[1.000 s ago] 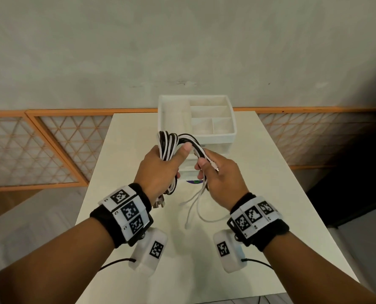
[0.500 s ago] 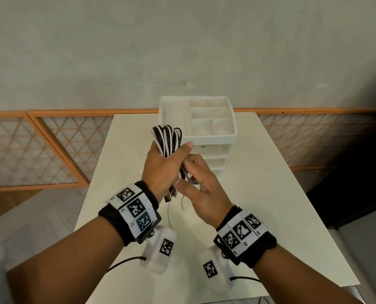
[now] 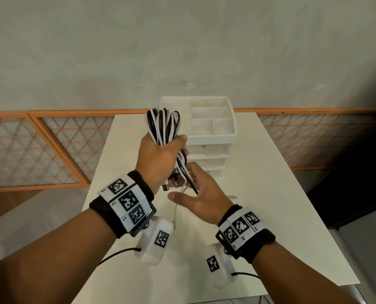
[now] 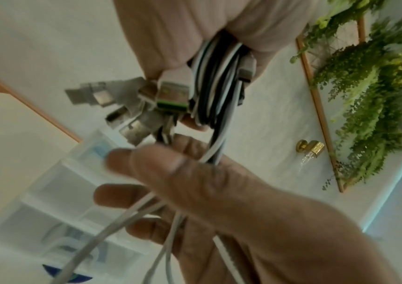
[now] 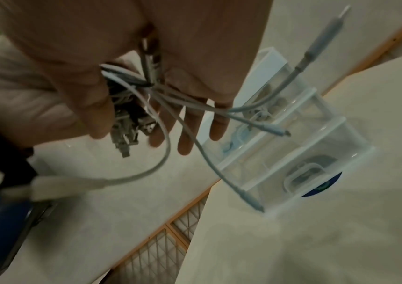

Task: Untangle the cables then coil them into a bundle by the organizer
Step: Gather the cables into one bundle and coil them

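Since half a second ago the left hand (image 3: 160,159) has lifted the coiled cables (image 3: 164,126) higher, and the right hand (image 3: 201,197) has dropped below it with its fingers spread.

From the head, the left hand is clenched round the black and white coil, loops rising toward 12 o'clock in front of the white organizer (image 3: 211,137); the right hand lies just under it at 5 o'clock, fingers straight, loose strands running across its palm; the organizer stands at the far edge of the white table (image 3: 270,194); each of the two wristbands carries three square coded markers, with small print too fine to read, and one more marker on each of the two camera housings.

From the left wrist, the left hand (image 4: 195,38) grips the cables (image 4: 215,92); at least five metal plugs (image 4: 170,96) fan out at 9 o'clock; the right hand (image 4: 219,192) lies open beneath, white strands passing between its fingers.

From the right wrist, the right hand (image 5: 146,57) is relaxed, fingers straight; four pale cable ends dangle from the cables (image 5: 166,153) toward the clear-drawered organizer (image 5: 304,163) at 4 o'clock; a round blue label shows at its base, unreadable.
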`<state>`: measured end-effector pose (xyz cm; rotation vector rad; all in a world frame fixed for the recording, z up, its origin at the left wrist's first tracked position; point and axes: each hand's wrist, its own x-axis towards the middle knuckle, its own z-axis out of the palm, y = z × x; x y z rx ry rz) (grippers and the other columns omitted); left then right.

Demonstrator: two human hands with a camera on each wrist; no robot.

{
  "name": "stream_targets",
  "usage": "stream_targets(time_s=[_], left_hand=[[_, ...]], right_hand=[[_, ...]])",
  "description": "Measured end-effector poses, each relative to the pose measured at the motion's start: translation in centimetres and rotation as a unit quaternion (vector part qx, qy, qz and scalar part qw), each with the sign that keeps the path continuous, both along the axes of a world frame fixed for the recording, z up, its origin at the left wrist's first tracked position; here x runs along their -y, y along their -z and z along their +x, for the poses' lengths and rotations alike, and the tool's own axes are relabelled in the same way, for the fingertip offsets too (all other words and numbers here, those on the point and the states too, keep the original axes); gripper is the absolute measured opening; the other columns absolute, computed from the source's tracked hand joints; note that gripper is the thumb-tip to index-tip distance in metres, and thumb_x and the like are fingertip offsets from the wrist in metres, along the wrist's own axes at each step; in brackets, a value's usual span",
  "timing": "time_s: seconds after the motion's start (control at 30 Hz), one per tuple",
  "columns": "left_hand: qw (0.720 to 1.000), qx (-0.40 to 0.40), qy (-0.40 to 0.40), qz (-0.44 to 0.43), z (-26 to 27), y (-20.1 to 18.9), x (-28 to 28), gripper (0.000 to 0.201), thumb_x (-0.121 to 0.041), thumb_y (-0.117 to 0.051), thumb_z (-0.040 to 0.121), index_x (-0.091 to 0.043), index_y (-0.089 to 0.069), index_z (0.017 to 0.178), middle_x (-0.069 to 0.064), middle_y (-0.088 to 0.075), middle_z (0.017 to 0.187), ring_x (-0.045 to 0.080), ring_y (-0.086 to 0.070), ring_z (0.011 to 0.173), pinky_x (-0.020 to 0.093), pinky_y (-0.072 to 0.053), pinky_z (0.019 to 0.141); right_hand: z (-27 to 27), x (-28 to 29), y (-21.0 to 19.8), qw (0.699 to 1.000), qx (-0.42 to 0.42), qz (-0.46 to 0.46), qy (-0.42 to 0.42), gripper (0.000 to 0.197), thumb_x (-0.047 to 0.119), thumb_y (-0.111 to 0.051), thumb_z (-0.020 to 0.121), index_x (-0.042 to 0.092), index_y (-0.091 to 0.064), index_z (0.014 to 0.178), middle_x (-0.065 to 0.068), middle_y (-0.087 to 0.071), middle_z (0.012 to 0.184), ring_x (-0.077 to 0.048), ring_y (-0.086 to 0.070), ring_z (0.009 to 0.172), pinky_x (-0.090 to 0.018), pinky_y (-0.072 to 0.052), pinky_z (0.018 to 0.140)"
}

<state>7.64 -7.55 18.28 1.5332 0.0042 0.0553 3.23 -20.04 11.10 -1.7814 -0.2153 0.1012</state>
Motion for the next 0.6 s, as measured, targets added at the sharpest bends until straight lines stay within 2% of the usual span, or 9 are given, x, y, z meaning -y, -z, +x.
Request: stream_targets(time_s=[0.07, 0.13, 0.2, 0.27, 0.37, 0.43, 0.5, 0.57, 0.6], left_hand=[[1.000, 0.005, 0.009, 0.003, -0.2, -0.1, 0.0, 0.008, -0.007, -0.064, 0.090, -0.003, -0.063, 0.084, 0.014, -0.064, 0.067, 0.025, -0.060, 0.060, 0.033, -0.051, 0.058], [1.000, 0.006, 0.014, 0.002, -0.2, -0.2, -0.4, 0.007, -0.005, -0.063, 0.090, -0.002, -0.062, 0.084, 0.016, -0.064, 0.068, 0.028, -0.059, 0.059, 0.032, -0.050, 0.053], [1.000, 0.005, 0.015, 0.004, -0.2, -0.2, -1.0, 0.007, -0.005, -0.061, 0.091, 0.000, -0.062, 0.086, 0.019, -0.064, 0.071, 0.029, -0.058, 0.055, 0.031, -0.048, 0.048], [1.000, -0.001, 0.006, -0.001, -0.1, -0.1, -1.6, 0.007, -0.005, -0.061, 0.090, 0.000, -0.062, 0.085, 0.021, -0.064, 0.073, 0.030, -0.057, 0.054, 0.031, -0.046, 0.045], [1.000, -0.007, -0.003, -0.027, -0.1, -0.1, -2.1, 0.011, -0.003, -0.061, 0.090, -0.004, -0.061, 0.079, 0.021, -0.063, 0.073, 0.032, -0.059, 0.064, 0.036, -0.050, 0.055], [0.999, -0.009, 0.037, -0.013, -0.4, -0.1, -2.1, 0.014, -0.003, -0.062, 0.091, -0.005, -0.063, 0.077, 0.021, -0.063, 0.072, 0.031, -0.060, 0.067, 0.037, -0.050, 0.061], [0.990, -0.017, 0.123, 0.059, -0.9, 0.1, -2.1, 0.016, -0.008, -0.065, 0.091, -0.003, -0.065, 0.076, 0.019, -0.065, 0.070, 0.028, -0.061, 0.065, 0.033, -0.051, 0.063], [0.958, -0.028, 0.217, 0.187, -1.2, 0.4, -1.9, 0.018, -0.015, -0.068, 0.090, -0.004, -0.067, 0.076, 0.009, -0.069, 0.070, 0.015, -0.063, 0.060, 0.025, -0.049, 0.060], [0.937, -0.025, 0.250, 0.244, -1.3, 0.4, -1.8, 0.014, -0.017, -0.068, 0.090, -0.010, -0.068, 0.077, 0.002, -0.070, 0.071, 0.010, -0.063, 0.061, 0.021, -0.048, 0.061]], right_hand=[[0.2, 0.0, 0.2, 1.000, -0.003, 0.009, 0.015, 0.025, 0.023, -0.074, 0.086, 0.019, -0.062, 0.107, 0.004, -0.071, 0.091, -0.020, -0.070, 0.084, -0.043, -0.057, 0.086], [0.4, 0.7, 0.1, 1.000, -0.008, 0.016, 0.021, 0.009, 0.020, -0.072, 0.090, 0.014, -0.067, 0.095, 0.001, -0.069, 0.075, -0.023, -0.068, 0.066, -0.040, -0.056, 0.071], [0.4, 1.7, 0.0, 0.999, -0.008, 0.033, 0.008, 0.010, 0.023, -0.073, 0.090, 0.014, -0.070, 0.089, -0.004, -0.063, 0.064, -0.021, -0.061, 0.056, -0.033, -0.050, 0.063], [0.1, 2.5, 0.0, 0.997, -0.005, 0.075, 0.020, 0.008, 0.027, -0.071, 0.090, 0.020, -0.075, 0.090, -0.005, -0.057, 0.057, -0.020, -0.052, 0.051, -0.030, -0.047, 0.059], [-0.1, 3.2, 0.6, 0.994, -0.031, 0.095, 0.042, 0.020, 0.032, -0.068, 0.090, 0.024, -0.078, 0.105, 0.000, -0.051, 0.056, -0.016, -0.044, 0.050, -0.026, -0.043, 0.055], [0.0, 3.5, 1.1, 0.997, -0.066, 0.049, 0.016, 0.027, 0.033, -0.067, 0.090, 0.023, -0.076, 0.114, 0.006, -0.051, 0.056, -0.012, -0.043, 0.053, -0.023, -0.040, 0.056], [0.2, 3.9, 0.7, 0.996, -0.087, -0.017, -0.023, 0.023, 0.027, -0.070, 0.091, 0.022, -0.077, 0.112, 0.015, -0.062, 0.061, -0.004, -0.049, 0.056, -0.020, -0.043, 0.062], [0.9, 4.3, -0.3, 0.991, -0.096, -0.076, -0.053, 0.018, 0.023, -0.078, 0.085, 0.024, -0.080, 0.103, 0.015, -0.077, 0.082, -0.001, -0.065, 0.073, -0.021, -0.052, 0.077], [1.3, 4.4, -0.9, 0.988, -0.094, -0.108, -0.057, 0.019, 0.023, -0.083, 0.079, 0.024, -0.081, 0.098, 0.010, -0.079, 0.089, -0.006, -0.071, 0.084, -0.027, -0.055, 0.086]])
